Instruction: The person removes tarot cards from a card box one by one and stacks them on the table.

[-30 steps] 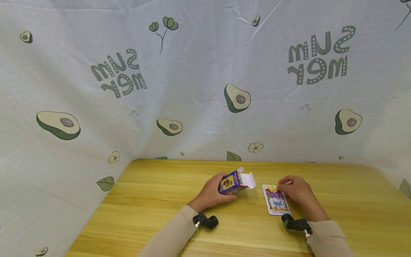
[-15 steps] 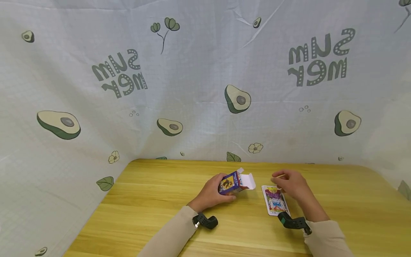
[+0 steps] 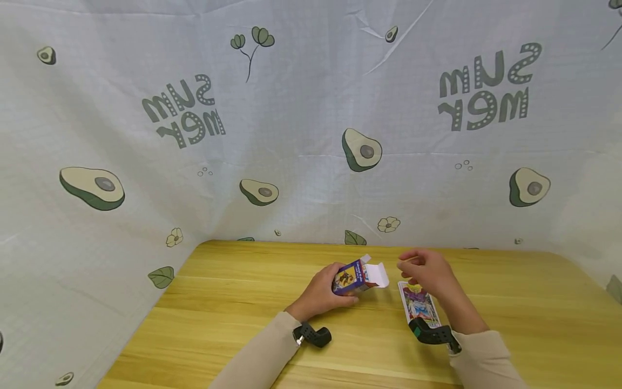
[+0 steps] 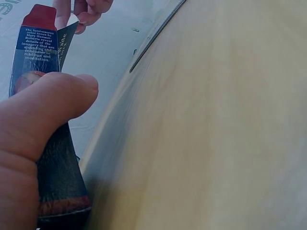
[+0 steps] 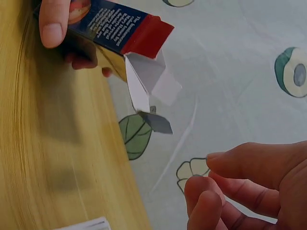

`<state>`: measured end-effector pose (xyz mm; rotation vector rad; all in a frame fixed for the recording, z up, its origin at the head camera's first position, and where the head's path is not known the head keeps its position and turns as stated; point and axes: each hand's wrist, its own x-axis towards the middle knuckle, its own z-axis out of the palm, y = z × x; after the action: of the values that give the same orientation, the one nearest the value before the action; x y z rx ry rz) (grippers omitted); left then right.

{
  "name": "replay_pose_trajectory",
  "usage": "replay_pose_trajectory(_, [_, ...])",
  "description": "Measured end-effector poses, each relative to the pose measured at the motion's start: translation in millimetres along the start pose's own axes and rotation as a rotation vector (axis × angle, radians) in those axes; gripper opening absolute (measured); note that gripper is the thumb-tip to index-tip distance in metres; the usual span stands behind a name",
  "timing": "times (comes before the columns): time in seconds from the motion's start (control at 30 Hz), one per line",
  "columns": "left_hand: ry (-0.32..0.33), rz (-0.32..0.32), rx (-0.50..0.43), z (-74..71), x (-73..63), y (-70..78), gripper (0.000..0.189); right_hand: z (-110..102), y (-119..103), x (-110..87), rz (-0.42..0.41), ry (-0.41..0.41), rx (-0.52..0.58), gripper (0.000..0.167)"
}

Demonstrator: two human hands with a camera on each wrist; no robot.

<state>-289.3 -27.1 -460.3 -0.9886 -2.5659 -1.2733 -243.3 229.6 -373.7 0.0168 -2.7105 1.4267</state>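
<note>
My left hand [image 3: 318,294] grips a purple-blue tarot card box [image 3: 347,276], tilted, with its white-lined end flaps [image 3: 376,274] standing out to the right. In the left wrist view my thumb lies along the side of the box [image 4: 36,57], which bears small printed text. A stack of tarot cards [image 3: 419,303] lies picture side up on the table, partly covered by the right wrist's camera. Above its far end hovers my right hand [image 3: 432,273], holding nothing. In the right wrist view its thumb and loosely bent fingers are apart, facing the open end of the box [image 5: 110,24].
The wooden table [image 3: 252,275] runs back to a white curtain [image 3: 291,108] printed with avocados, leaves and mirrored lettering. Black wrist cameras sit on both wrists, the left one [image 3: 313,335] just above the tabletop.
My right hand has lifted off the card stack's far end and moved left and away from me, towards the box. The left hand and box have hardly moved.
</note>
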Motion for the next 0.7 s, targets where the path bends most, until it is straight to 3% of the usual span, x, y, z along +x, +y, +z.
replay_pose_trajectory(0.23, [0.001,0.001,0.003,0.6,-0.5,-0.6,0.066,11,-5,4.1,-0.066,0.034,0.008,0.030])
replay_pose_trajectory(0.7, [0.009,0.010,0.012,0.4,0.2,-0.1,0.064,28,-18,4.0,-0.101,0.052,0.041,0.022])
